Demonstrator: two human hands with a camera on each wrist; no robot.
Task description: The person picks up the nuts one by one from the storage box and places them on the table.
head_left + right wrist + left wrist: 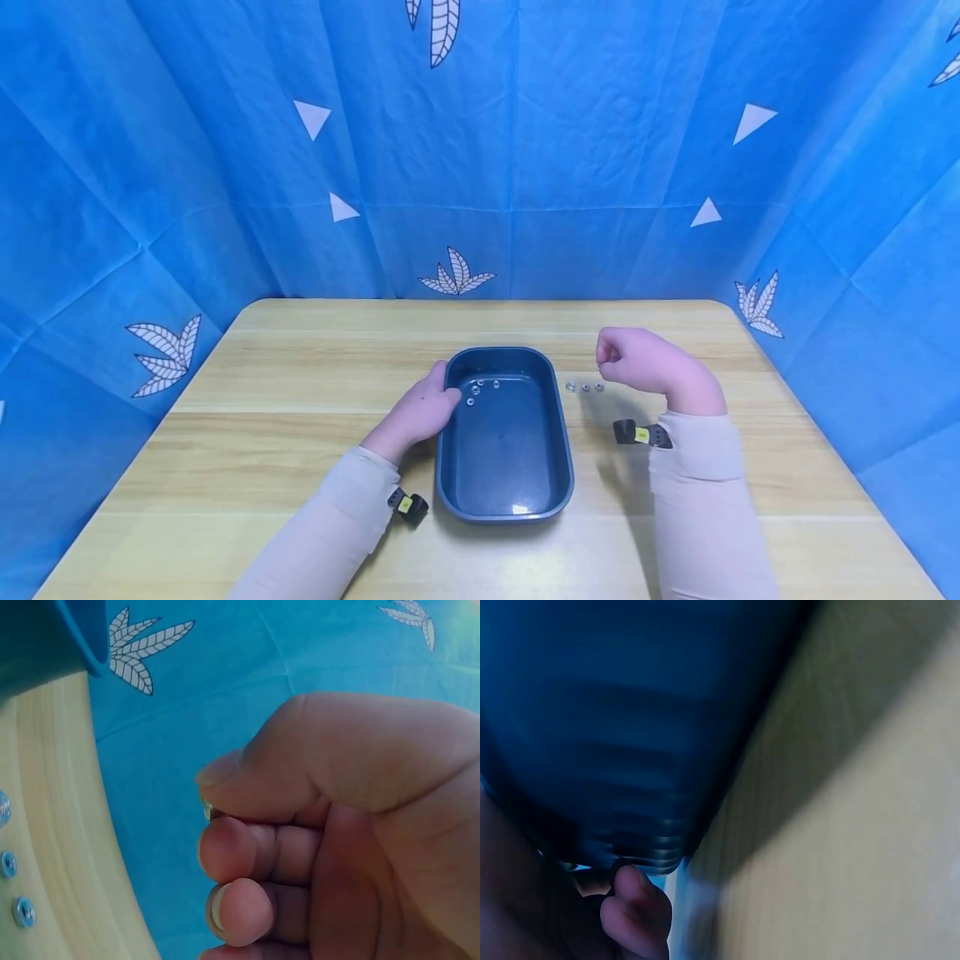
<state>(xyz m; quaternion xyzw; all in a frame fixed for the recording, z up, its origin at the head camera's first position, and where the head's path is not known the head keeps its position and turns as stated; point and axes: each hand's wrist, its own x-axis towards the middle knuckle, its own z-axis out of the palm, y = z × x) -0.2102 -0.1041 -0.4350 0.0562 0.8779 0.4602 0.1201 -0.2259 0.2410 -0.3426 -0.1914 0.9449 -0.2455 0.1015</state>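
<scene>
A dark blue rectangular tray (506,454) sits on the table in the head view. My left hand (422,415) grips its left rim, thumb over the edge and fingers against the outer wall. Several small metal nuts (476,390) lie inside, near the tray's far left corner. To the right of the tray, 3 more nuts (586,387) lie in a row on the table. Above and right of that row, my right hand (645,360) is raised with curled fingers. In the right wrist view its thumb and index finger pinch a small metal nut (208,810), mostly covered by the fingertips.
The wooden table (300,358) has light grain and rounded far corners. A blue patterned curtain (517,150) hangs behind it and along both sides. Each sleeve carries a black wrist camera, the right one (625,432) hanging above the table.
</scene>
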